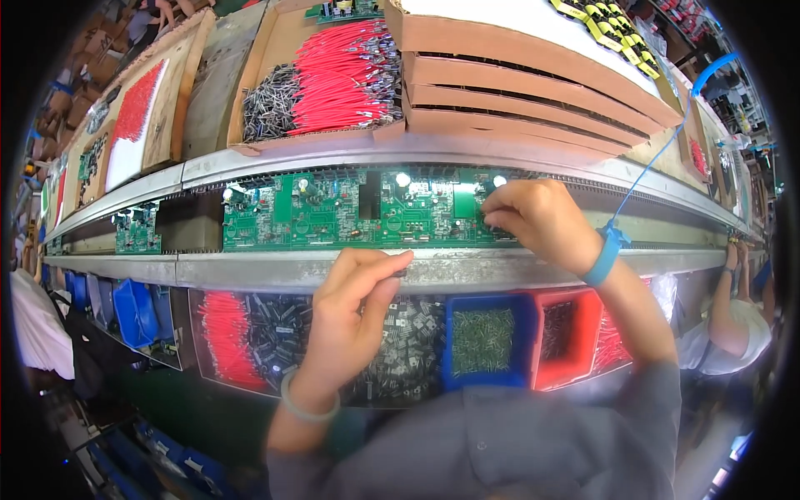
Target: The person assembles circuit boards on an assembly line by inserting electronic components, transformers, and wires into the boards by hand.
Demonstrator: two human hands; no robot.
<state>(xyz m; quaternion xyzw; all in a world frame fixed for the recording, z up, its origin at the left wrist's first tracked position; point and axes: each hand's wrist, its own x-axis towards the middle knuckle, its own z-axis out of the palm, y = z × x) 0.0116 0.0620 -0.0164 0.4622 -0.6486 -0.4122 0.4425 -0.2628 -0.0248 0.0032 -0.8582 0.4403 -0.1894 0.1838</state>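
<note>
My right hand [537,218] is over the right part of a green circuit board panel [321,229]. Its fingers are bent together at the board, and whatever they pinch is hidden. A blue wrist strap [607,260] with a coiled cord circles that wrist. Nearer to me, my left hand [354,296] hovers by the metal rail [283,268]. Thumb and index finger come close together there, with a tiny dark piece at their tips that I cannot make out. White round parts and small components stand on the board, which lies in the track between two rails.
Below the rail sit a tray of red leads [227,333] and black parts, a blue bin [450,342] of small metal parts and a red bin [537,350]. Beyond the track are a cardboard box [392,129] of red leads and stacked cardboard trays [517,104]. Another person [733,325] works at right.
</note>
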